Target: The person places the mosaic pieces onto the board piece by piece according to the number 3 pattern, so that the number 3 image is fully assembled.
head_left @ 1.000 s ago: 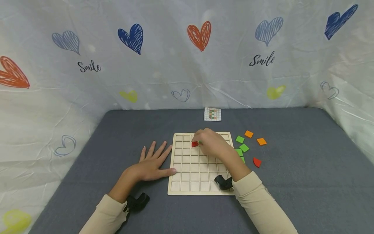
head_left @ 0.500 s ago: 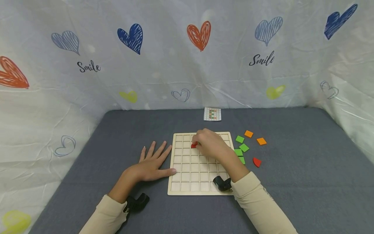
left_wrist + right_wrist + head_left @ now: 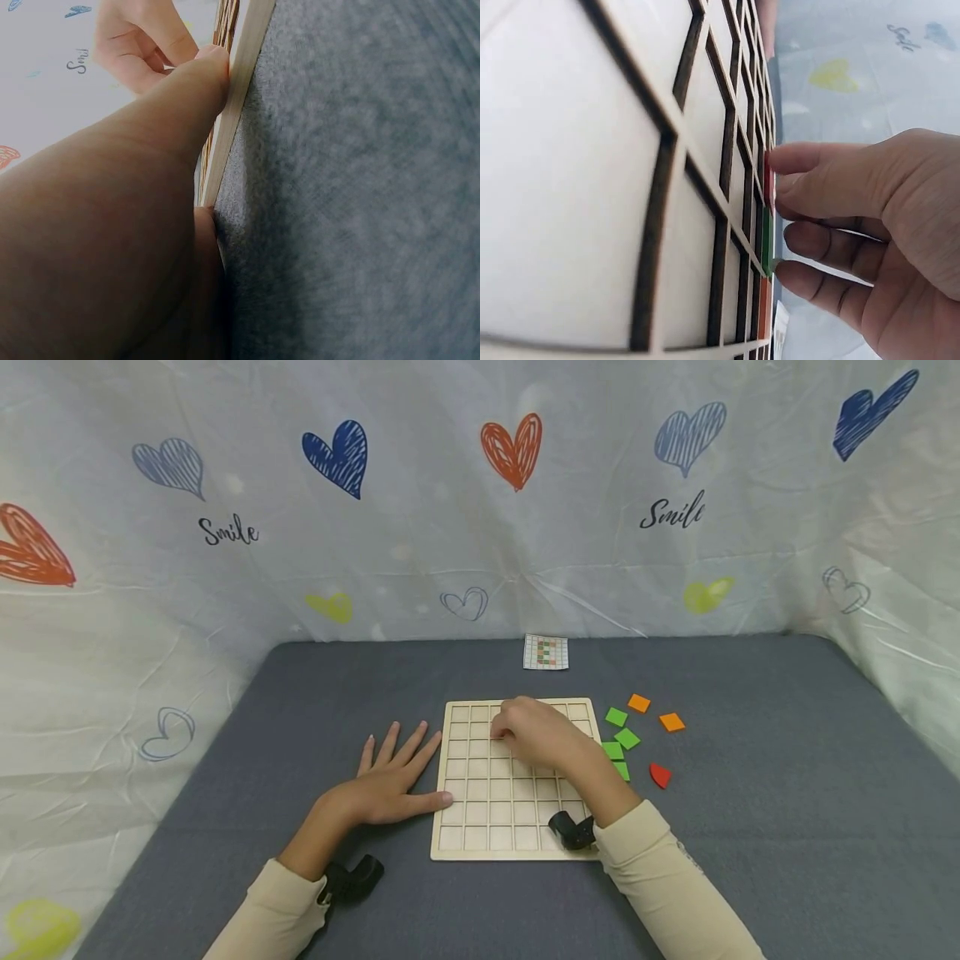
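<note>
A pale wooden grid board [image 3: 476,814] lies on the grey cloth. My left hand [image 3: 382,789] is spread flat at its left side, the thumb resting on the board's edge, as the left wrist view also shows. Over the board's upper part, my right hand [image 3: 540,735] has its fingers bent down to the cells. In the right wrist view, its thumb and forefinger are at a red tile [image 3: 768,176] level with the grid. Beside that sit a green tile [image 3: 767,240] and an orange tile [image 3: 763,307]. From the head view the hand hides all three.
Right of the board lie several loose green tiles [image 3: 627,738], two orange tiles [image 3: 671,722] and a red quarter-circle tile [image 3: 660,776]. A small pattern card [image 3: 545,652] lies behind the board. A white sheet [image 3: 420,527] printed with hearts hangs at the back.
The red tile at my right fingertips has shifted slightly left and is now covered by the fingers in the head view. My right hand has lowered a little; the left stays still.
</note>
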Action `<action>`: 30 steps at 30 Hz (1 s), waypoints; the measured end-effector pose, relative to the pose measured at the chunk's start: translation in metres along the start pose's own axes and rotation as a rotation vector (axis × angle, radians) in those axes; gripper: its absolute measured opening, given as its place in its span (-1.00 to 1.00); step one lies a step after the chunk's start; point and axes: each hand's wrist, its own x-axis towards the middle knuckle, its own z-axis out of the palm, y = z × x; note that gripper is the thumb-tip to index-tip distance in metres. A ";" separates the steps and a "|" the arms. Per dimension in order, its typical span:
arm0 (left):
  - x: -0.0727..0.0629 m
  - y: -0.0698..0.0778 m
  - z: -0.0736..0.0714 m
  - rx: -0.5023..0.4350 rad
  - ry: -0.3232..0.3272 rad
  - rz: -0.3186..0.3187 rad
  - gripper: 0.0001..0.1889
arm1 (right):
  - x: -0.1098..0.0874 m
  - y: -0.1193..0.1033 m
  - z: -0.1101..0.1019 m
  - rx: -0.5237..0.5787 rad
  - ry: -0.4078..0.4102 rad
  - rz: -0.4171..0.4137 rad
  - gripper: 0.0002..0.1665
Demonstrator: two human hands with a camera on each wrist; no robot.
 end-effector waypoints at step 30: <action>-0.002 0.005 -0.006 -0.002 -0.028 -0.001 0.08 | -0.053 0.064 -0.063 0.076 -0.057 0.386 -0.69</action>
